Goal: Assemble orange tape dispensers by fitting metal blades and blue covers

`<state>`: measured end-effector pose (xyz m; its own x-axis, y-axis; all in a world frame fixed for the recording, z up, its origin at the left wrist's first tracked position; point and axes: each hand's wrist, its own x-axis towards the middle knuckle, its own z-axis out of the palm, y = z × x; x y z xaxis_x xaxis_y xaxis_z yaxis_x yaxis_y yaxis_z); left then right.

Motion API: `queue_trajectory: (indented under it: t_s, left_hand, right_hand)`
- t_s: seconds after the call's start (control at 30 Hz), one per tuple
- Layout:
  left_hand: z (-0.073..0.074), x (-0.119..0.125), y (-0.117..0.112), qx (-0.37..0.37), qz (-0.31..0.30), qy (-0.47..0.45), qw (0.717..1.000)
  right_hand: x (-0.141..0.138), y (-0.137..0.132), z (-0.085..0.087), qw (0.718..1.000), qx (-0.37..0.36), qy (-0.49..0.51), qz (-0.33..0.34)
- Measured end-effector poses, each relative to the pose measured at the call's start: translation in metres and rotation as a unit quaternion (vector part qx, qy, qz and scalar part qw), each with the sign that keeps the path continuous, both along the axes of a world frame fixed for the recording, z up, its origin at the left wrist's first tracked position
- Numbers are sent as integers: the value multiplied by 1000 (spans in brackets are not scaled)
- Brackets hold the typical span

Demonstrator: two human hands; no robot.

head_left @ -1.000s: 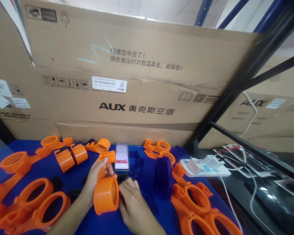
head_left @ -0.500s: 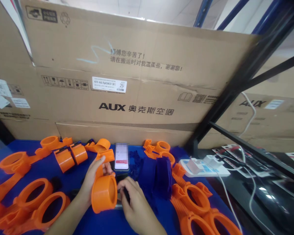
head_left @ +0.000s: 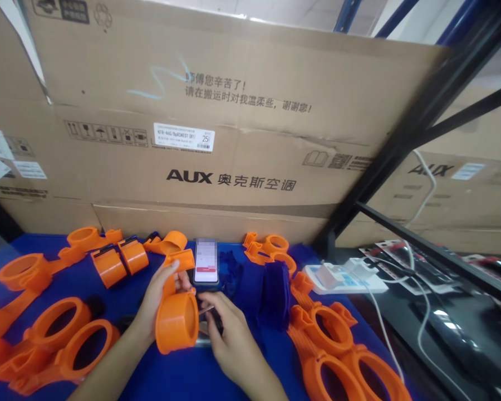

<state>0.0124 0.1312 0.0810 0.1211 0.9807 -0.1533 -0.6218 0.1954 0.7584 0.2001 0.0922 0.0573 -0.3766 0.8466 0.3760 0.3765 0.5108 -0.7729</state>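
My left hand [head_left: 155, 298] is closed around an orange plastic bracket [head_left: 177, 322], its wide ring facing right and its clip end standing up above my fingers. Just right of that ring, my right hand [head_left: 229, 328] pinches a slim tool with a thin metal shaft [head_left: 207, 308] and a dark handle. The shaft points left to the ring's edge; whether it touches is unclear. Below the shaft, a silvery object, partly hidden, lies on the blue cloth [head_left: 146, 379]. A phone [head_left: 206, 262] with a lit screen stands behind my hands.
More orange brackets lie left [head_left: 89, 348] and right [head_left: 329, 334]. Dark blue strips [head_left: 275, 295] sit right of my hands. A white power strip [head_left: 342, 277] with cables lies by a black metal post [head_left: 376, 145]. A large cardboard box [head_left: 234, 145] stands behind.
My right hand has turned slightly, and the tool's thin metal shaft now shows beside the ring. The left hand keeps its hold on the bracket. The whole view has shifted a little.
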Motion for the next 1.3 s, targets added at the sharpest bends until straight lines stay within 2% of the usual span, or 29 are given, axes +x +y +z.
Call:
queue_trajectory:
  t_s: [0.1, 0.3, 0.53, 0.7, 0.8, 0.9, 1.0, 1.07, 1.2, 1.3]
  left_hand:
    - [3, -2, 0, -10, 13, -4, 1000]
    - [1, -2, 2, -4, 11, 11, 1000]
    - [-1, 0, 1, -2, 6, 26, 1000]
    - [-2, 0, 3, 0, 13, 28, 1000]
    - [-4, -2, 5, 9, 10, 36, 999]
    - [-8, 0, 6, 10, 2, 55, 998]
    - [-11, 7, 3, 9, -15, 75, 997]
    - [-13, 12, -1, 10, -38, 85, 996]
    - [-15, 21, -9, 39, -104, 127, 986]
    - [-16, 22, -12, 76, -128, 168, 974]
  right_hand:
    - [-1, 0, 4, 999, 2, -24, 32]
    - [-2, 0, 1, 999, 2, -29, 21]
    - [-3, 1, -4, 1000, 9, 5, -23]
    - [-5, 2, -5, 999, -1, 38, -30]
    - [-3, 3, -4, 994, -12, 85, -74]
    - [0, 4, -2, 975, -39, 174, -129]
    - [4, 5, -1, 951, -62, 256, -164]
    - [6, 5, 0, 940, -63, 275, -190]
    - [8, 7, 1, 932, -56, 289, -213]
    - [9, 8, 1, 931, -51, 288, -217]
